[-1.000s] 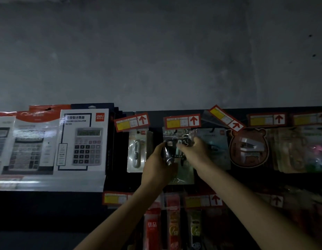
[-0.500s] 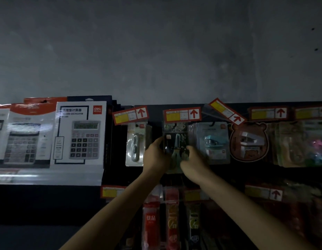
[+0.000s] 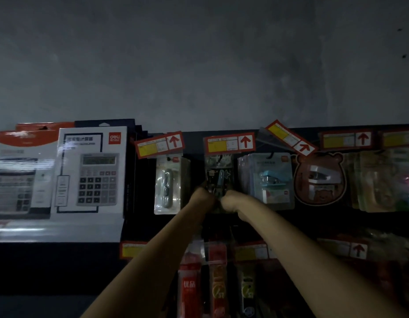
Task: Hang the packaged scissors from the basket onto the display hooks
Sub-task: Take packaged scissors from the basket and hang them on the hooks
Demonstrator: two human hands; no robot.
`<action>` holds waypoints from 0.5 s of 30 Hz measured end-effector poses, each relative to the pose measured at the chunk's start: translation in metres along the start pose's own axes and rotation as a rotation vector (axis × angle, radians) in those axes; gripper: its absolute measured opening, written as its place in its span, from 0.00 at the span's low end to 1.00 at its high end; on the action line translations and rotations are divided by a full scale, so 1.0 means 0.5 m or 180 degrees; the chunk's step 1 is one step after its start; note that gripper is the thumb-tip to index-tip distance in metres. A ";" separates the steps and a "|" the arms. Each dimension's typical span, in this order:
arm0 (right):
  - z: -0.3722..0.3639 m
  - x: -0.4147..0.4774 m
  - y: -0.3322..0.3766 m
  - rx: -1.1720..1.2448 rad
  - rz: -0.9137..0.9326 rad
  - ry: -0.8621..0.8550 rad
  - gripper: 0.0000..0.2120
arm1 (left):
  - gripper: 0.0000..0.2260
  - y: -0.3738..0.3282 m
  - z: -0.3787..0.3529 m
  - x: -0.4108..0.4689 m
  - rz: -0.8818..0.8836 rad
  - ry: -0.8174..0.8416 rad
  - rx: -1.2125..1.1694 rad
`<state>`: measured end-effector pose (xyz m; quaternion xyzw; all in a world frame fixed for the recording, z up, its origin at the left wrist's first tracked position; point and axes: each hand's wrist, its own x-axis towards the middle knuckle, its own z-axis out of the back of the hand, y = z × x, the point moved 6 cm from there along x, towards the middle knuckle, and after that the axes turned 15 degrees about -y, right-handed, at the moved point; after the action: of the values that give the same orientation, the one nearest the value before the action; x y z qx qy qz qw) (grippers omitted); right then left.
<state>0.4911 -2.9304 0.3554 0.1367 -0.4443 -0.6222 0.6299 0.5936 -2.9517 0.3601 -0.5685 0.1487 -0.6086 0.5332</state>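
both left hand [image 3: 202, 199] and right hand [image 3: 231, 203] sit at the dim scissors pack [image 3: 218, 175], fingers hidden, grip unclear

above: bare wall [image 3: 199, 65], open room.
left: narrow dark gap between scissors pack [image 3: 218, 177] and small blister pack [image 3: 168, 184].
right: stapler pack [image 3: 267, 180] just beside.
top: price tag [image 3: 228, 142] overhangs.
below: lower packs [image 3: 217, 283] crowd in.

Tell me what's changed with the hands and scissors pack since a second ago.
The left hand and right hand slid down the scissors pack, from its top to its lower part. Their grip is hidden. The pack stays under its price tag, beside the stapler pack.
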 end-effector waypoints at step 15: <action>-0.053 0.101 -0.024 -0.1468 0.0244 0.0282 0.18 | 0.23 0.038 -0.056 0.091 -0.0310 -0.0049 0.0155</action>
<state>0.4941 -2.9885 0.3512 -0.0006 -0.2673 -0.6763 0.6865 0.5886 -3.0083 0.3605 -0.5666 0.1019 -0.6329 0.5178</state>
